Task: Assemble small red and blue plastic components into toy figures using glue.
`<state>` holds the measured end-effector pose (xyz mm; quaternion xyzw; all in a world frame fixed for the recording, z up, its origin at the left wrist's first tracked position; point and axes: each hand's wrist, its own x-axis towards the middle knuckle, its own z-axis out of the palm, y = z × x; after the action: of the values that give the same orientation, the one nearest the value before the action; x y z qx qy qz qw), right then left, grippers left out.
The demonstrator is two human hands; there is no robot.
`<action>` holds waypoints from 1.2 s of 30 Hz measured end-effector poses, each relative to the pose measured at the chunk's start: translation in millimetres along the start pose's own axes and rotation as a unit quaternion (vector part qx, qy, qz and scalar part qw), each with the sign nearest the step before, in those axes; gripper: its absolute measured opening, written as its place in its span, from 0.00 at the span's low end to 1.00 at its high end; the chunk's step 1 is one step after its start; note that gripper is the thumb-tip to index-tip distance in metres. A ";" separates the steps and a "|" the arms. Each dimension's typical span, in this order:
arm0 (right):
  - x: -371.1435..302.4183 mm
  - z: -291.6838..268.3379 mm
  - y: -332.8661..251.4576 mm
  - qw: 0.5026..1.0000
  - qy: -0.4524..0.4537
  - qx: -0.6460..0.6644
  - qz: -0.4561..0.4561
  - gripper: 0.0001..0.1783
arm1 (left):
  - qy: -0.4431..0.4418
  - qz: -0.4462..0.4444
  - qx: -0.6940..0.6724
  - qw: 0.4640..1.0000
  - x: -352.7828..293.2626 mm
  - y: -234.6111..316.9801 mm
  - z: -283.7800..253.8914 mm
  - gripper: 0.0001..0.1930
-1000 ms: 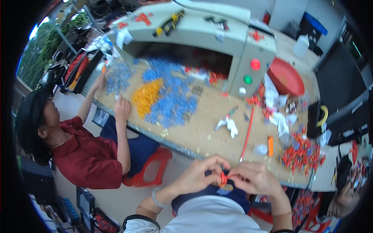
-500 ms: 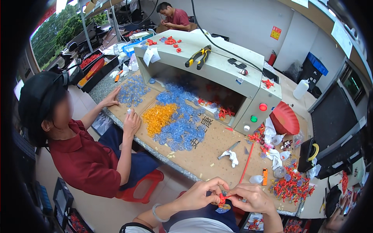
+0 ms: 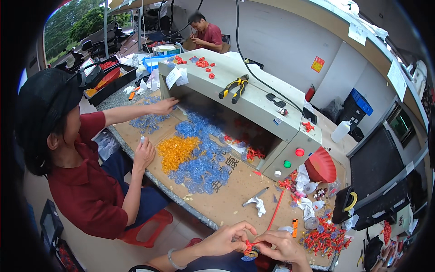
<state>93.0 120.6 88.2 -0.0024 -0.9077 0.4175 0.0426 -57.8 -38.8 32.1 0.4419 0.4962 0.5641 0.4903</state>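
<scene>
Close to the table's front edge, my left hand point(image 3: 221, 240) pinches a small red plastic piece point(image 3: 248, 246) between thumb and fingers. My right hand point(image 3: 284, 246) is closed on the same piece from the other side, gripping its thin red end. Below the fingers hangs a clear blue and yellow part point(image 3: 249, 257), seemingly joined to the red piece; the fingers partly hide the join. To the right of my hands lies a heap of red and blue plastic pieces point(image 3: 327, 239). An orange lighter-like item point(image 3: 295, 228) lies near my right hand.
A grey metal box point(image 3: 267, 97) with an open front stands across the table, pliers point(image 3: 234, 88) on top. Before it lie clear blue pieces point(image 3: 206, 174) and yellow pieces point(image 3: 176, 154). A knife point(image 3: 256, 196), red stick point(image 3: 275, 211) and red bowl point(image 3: 322, 166) lie rightward. A co-worker point(image 3: 86, 181) sits left.
The view has shifted slightly. The co-worker's far hand has moved from the blue pieces to the box's opening. My hands keep their grip on the red piece.
</scene>
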 end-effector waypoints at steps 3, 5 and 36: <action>-1.3 -3.3 4.4 1.000 -0.003 0.010 0.011 0.09 | -0.018 0.003 -0.023 1.000 5.9 -2.9 -1.4 0.21; 0.5 -6.5 5.2 1.000 -0.009 0.020 0.000 0.09 | -0.014 -0.002 -0.019 1.000 6.2 -1.1 -0.7 0.21; -33.7 -11.9 17.9 0.998 0.052 0.009 -0.026 0.09 | -0.032 -0.010 0.028 0.999 21.3 6.0 26.7 0.22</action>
<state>127.0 140.0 79.8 0.0003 -0.9002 0.4238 0.1003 -34.9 -14.4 41.5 0.4680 0.5006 0.5305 0.4990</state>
